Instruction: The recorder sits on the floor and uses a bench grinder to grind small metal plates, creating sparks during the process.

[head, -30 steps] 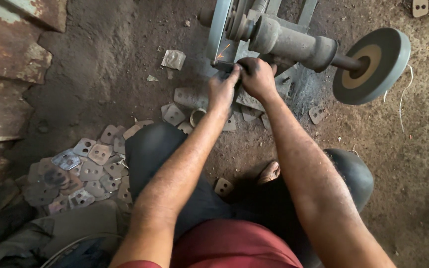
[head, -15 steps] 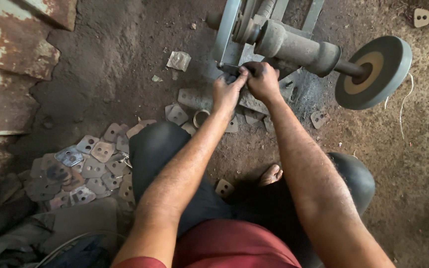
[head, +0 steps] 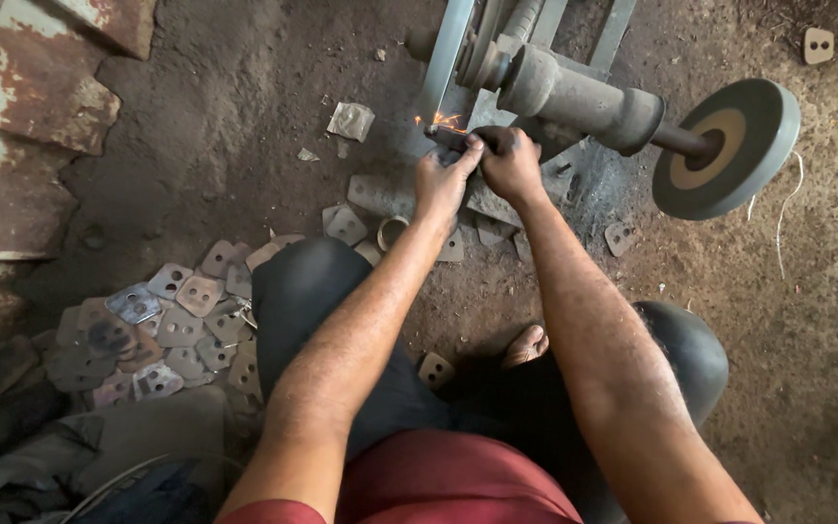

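My left hand [head: 441, 181] and my right hand [head: 508, 161] meet in front of a grey bench grinder [head: 574, 92] that stands on the dirt floor. Together they pinch a small dark metal piece [head: 446, 137] against the left wheel [head: 441, 58], and orange sparks [head: 438, 120] fly off at the contact. The piece is mostly hidden by my fingers. A second, large round grinding wheel [head: 725, 147] sits on the right end of the shaft, apart from my hands.
A heap of flat metal plates with holes [head: 162, 325] lies at the left by my knee. More plates [head: 346, 224] and a metal ring [head: 390, 231] lie under my hands. Rusty sheet metal [head: 12, 146] lines the left edge. My bare foot [head: 524, 344] rests below.
My hands have pushed the metal piece up against the left wheel and sparks now show. The view has shifted slightly.
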